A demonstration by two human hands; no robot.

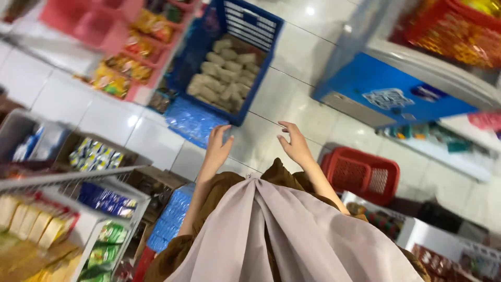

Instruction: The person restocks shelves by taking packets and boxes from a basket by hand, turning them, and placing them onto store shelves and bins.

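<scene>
Pale tan packets point(224, 73) fill the blue crate point(261, 26) on the floor. Just before it lies a blue patterned pack point(190, 121). Orange-yellow snack bags point(130, 62) line the pink rack at left. A pale label point(389, 98) sits on the blue freezer point(365, 83). Blue packets point(107, 201) and green ones point(104, 245) lie on the wire shelf.

Pretty bright overhead light, glare spots on the glossy floor tiles point(292, 83). Whole shot's tilted and motion-blurred, edges smeared, far right worst.
</scene>
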